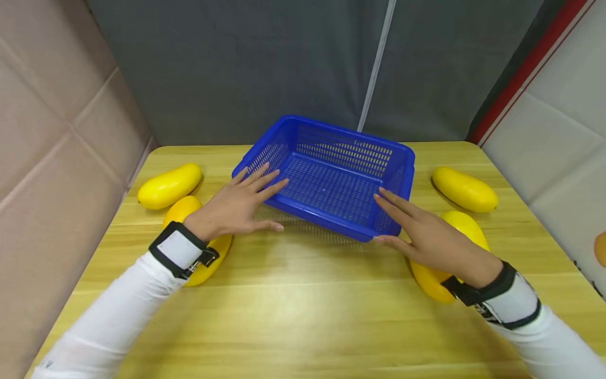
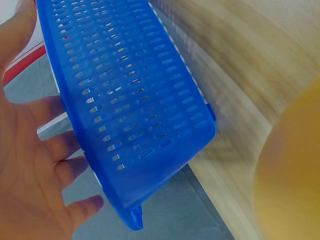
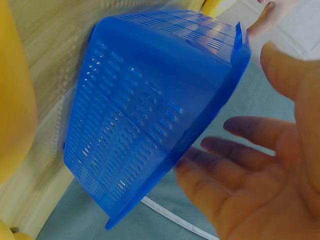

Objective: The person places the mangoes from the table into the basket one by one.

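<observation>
While both hands sit with fingers straight and spread, the left hand [image 1: 236, 208] touches the near-left rim and the right hand [image 1: 428, 237] the near-right corner of the one blue perforated plastic basket [image 1: 331, 176], which sits mid-table toward the far edge of the wooden table [image 1: 303, 300]. Four smooth yellow oblong mangoes lie around it: two by the left edge [image 1: 169, 185] [image 1: 201, 247] and two by the right edge [image 1: 464, 188] [image 1: 447, 252], with the nearer mango on each side partly hidden under a wrist.
</observation>
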A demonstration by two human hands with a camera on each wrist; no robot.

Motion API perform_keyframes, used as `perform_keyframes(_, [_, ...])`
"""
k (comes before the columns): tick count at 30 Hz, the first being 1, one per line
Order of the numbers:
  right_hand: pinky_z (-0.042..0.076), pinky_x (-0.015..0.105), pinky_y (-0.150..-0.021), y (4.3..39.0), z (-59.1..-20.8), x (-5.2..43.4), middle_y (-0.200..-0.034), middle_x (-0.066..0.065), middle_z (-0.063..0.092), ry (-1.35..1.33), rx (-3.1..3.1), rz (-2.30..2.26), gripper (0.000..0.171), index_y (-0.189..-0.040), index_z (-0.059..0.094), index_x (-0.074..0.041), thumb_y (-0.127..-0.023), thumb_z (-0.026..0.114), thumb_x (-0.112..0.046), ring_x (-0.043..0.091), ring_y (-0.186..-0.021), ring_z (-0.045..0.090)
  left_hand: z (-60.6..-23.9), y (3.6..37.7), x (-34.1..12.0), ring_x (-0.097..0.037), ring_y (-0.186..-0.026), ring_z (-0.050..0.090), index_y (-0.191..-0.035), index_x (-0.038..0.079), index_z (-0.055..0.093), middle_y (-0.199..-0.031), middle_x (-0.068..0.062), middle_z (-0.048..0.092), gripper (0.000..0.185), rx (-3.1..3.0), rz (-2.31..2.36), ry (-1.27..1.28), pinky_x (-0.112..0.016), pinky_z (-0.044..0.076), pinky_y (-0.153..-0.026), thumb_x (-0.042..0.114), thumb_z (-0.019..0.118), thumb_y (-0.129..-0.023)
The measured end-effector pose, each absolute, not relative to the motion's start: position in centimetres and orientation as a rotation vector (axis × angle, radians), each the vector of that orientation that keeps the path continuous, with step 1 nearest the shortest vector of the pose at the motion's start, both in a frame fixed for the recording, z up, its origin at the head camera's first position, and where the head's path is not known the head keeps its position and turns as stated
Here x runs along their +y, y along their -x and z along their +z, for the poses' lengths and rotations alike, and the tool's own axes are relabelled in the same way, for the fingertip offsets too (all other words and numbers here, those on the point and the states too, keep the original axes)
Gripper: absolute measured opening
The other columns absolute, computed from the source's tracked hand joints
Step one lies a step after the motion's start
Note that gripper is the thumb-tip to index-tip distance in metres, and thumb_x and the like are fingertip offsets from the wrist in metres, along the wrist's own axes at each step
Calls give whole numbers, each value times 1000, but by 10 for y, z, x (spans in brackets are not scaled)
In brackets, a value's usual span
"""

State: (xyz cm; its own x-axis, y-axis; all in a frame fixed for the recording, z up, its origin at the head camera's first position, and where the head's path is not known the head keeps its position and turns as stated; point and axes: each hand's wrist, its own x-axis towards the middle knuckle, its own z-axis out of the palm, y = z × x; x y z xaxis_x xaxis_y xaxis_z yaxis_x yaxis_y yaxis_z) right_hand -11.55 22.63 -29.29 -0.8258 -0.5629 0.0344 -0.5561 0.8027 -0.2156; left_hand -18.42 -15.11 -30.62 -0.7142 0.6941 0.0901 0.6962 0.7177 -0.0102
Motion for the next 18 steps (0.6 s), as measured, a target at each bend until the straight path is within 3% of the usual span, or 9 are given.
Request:
perform_keyframes(4, [50,47,-85,118,-295,224,-138,18,48,1084,3000,-334,58,-141,47,-5,-92,63,-32,37,-114,56,-307,185,-150,-32,-142,18,-151,18,30,-151,-14,32,90,-2875,-46,1141,-49,13,-113,74,46,-82])
perform_keyframes(7, [51,44,-84,119,-297,222,-118,12,63,1225,3000,-315,41,-124,62,-5,-89,67,-26,30,-107,62,-308,185,-150,-32,-137,31,-149,17,34,-144,-14,42,87,-2901,-59,1118,-49,17,-112,72,48,-83])
perform_keyframes(11, [52,41,-85,118,-298,222,-104,4,68,1305,2977,-327,30,-113,68,-8,-87,69,-23,22,-100,63,-308,184,-149,-33,-127,43,-143,13,44,-134,-13,52,78,-2905,-66,1089,-52,25,-107,66,51,-86])
perform_keyframes(18, [50,44,-86,114,-298,224,-102,4,67,1274,2988,-387,24,-109,69,-7,-87,69,-18,22,-99,61,-301,179,-148,-31,-103,57,-123,8,61,-111,-11,64,43,-2848,-87,1099,-49,40,-90,40,58,-94])
